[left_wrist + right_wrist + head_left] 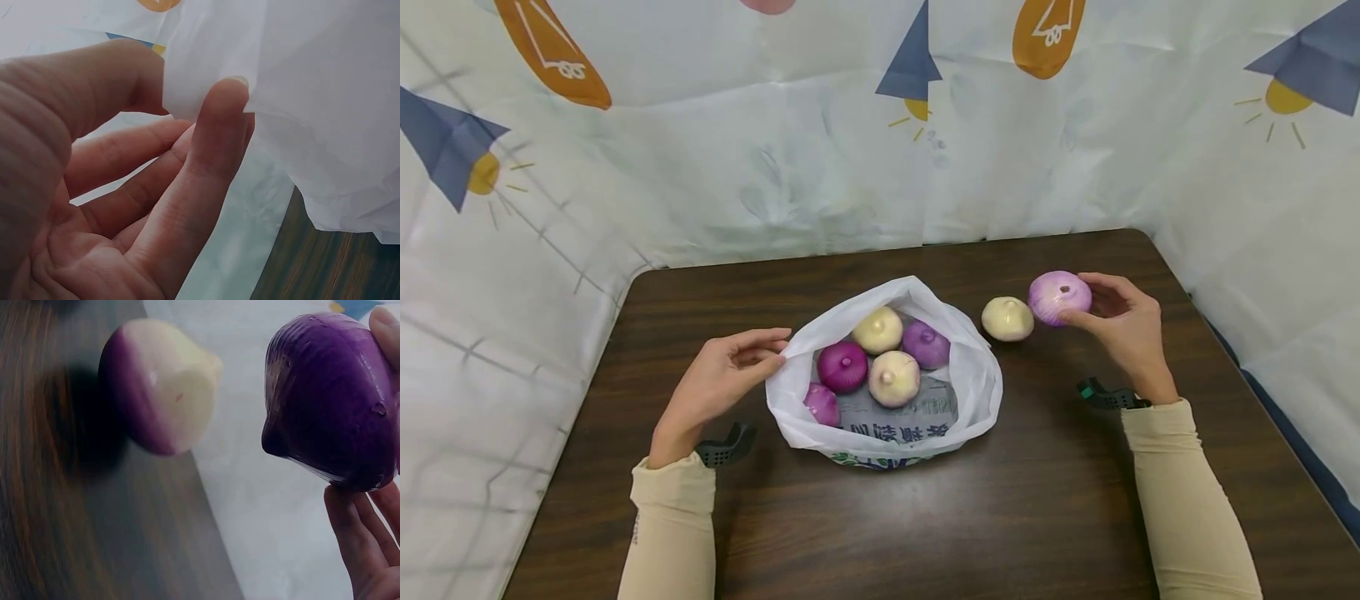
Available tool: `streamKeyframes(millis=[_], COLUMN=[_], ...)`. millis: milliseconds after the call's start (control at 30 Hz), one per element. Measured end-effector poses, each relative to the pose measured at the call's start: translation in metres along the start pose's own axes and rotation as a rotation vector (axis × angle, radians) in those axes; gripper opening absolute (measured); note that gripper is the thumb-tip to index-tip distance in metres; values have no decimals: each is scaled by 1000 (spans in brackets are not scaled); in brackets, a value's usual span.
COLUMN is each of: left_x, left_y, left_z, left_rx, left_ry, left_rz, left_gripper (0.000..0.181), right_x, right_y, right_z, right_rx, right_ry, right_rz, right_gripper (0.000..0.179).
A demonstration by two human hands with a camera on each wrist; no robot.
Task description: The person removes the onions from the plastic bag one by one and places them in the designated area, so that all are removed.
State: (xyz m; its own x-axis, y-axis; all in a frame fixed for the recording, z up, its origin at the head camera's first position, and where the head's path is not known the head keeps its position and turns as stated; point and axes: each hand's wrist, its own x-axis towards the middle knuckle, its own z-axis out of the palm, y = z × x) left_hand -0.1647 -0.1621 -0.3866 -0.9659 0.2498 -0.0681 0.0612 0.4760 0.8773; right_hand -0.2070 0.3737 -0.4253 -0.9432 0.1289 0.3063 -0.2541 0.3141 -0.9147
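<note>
My left hand (730,375) pinches the left rim of a white plastic bag (985,383) between thumb and finger; the left wrist view shows the thin film (212,56) between them. Several onions lie inside the open bag, among them a dark purple onion (842,367), a pale onion (894,379) and a violet onion (927,345). To the right of the bag, my right hand (1120,321) grips a purple onion (1058,297) between thumb and fingers. Just left of it, a pale onion (1007,319) with a purple side sits on the table.
The dark wood table (962,525) runs back to a white patterned cloth (820,167) hung behind and at both sides. Grey printed plastic (898,417) shows inside the bag's front. A dark band (715,450) is on each wrist.
</note>
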Motion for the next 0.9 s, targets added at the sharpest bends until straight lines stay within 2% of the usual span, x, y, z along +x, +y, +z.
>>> streamKeyframes(millis=[367,500,900], left_x=[0,0,1], left_y=[1,1,-1], left_z=[0,0,1], left_rx=[13,14,21], left_ry=[-2,-4,5], left_rz=[13,-4,17], left_gripper=[43,44,43], right_x=[1,1,1], right_y=[22,31,49], right_z=[-10,-13,-12], right_rx=[-91,-127,-273], right_ry=[16,15,-33], right_rz=[67,87,137], right_gripper=[55,55,58])
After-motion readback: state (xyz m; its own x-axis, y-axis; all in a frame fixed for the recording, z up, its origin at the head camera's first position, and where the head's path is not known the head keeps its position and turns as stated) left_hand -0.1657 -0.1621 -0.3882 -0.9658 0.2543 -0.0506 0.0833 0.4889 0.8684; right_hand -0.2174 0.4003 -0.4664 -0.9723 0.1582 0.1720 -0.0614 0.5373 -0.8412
